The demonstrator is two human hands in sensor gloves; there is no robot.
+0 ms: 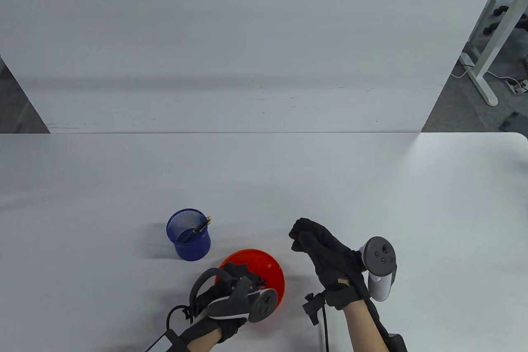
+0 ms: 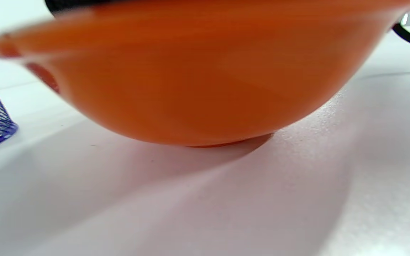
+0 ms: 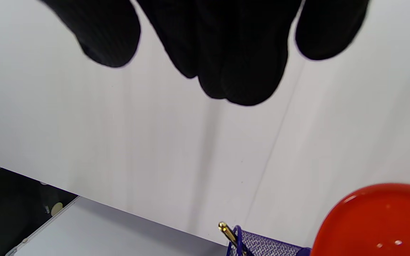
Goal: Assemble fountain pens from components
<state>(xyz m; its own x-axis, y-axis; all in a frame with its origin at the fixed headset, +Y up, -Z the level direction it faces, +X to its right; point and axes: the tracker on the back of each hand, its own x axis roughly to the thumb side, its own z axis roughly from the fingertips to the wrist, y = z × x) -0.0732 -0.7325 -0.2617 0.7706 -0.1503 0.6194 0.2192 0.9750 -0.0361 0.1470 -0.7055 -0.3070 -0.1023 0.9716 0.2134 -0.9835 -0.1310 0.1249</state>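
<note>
My left hand (image 1: 231, 298) is at the near rim of the orange bowl (image 1: 270, 271), its fingers reaching over the rim into the bowl; the tracker covers most of the hand, so I cannot tell whether the fingers are spread or closed, or whether they hold anything. In the left wrist view the bowl's outer wall (image 2: 198, 89) fills most of the frame, resting on the white table (image 1: 371, 187). My right hand (image 1: 326, 253) is raised to the right of the bowl, apart from it, with the fingers (image 3: 240, 53) bunched loosely together and nothing visible between them. One assembled fountain pen (image 1: 197, 230), black with a gold end, stands tilted in the blue mesh pen cup (image 1: 188, 240), which sits just beside the bowl on its far left. The right wrist view shows the pen's gold tip (image 3: 226, 230) projecting above the cup rim. The bowl's contents are hidden.
</note>
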